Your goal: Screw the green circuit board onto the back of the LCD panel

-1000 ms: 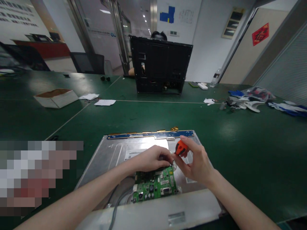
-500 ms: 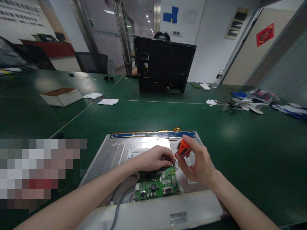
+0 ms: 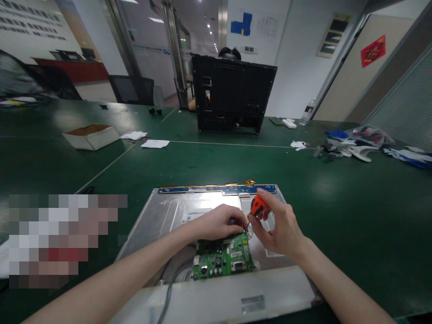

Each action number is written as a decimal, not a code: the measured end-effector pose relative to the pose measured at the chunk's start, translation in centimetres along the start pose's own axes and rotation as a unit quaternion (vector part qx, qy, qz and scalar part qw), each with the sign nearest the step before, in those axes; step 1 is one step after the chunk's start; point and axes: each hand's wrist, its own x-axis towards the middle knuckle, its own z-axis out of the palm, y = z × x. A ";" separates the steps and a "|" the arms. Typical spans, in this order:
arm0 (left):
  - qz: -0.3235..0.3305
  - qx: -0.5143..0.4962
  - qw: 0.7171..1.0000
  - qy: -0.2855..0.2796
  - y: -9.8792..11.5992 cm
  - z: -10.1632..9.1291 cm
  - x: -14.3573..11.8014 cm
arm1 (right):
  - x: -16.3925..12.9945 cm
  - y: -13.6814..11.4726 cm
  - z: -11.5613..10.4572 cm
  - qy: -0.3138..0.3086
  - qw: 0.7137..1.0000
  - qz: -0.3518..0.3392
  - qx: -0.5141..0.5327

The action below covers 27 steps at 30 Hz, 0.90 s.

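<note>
My right hand [image 3: 283, 225] grips a short orange and black screwdriver [image 3: 258, 205], tilted with its thin shaft pointing down to the left. The shaft's tip meets the upper right corner of a green circuit board [image 3: 224, 258]. Beside that tip, my left hand [image 3: 224, 222] has its fingers curled and pinched together at the board's corner; what they hold, if anything, is hidden. Under both hands lies a silvery metal display panel [image 3: 168, 211], with a narrow blue circuit strip [image 3: 216, 190] along its far edge. A grey cable [image 3: 170, 288] runs from beside the board toward me.
Across the green table [image 3: 189, 164] stands a black monitor housing [image 3: 232, 94], partly hiding a person. An open cardboard box [image 3: 92, 137] and paper [image 3: 155, 143] lie at the left. Bags and gloves [image 3: 361, 148] are at the right, near a plastic bottle [image 3: 308, 112].
The whole view has shifted slightly. Both hands, the screwdriver and the board keep nearly the same positions relative to one another.
</note>
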 end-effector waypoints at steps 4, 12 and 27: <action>0.006 -0.003 1.000 -0.002 -0.2 0.1 0.1 | 0.0 -0.2 -0.1 -0.004 1.000 -0.008 0.012; 0.009 0.000 1.000 -0.003 -0.3 0.0 0.1 | 0.0 -0.1 0.0 -0.002 1.000 -0.008 0.006; 0.009 0.004 1.000 0.006 -0.3 0.0 0.0 | 0.1 0.1 0.0 -0.004 1.000 -0.001 -0.008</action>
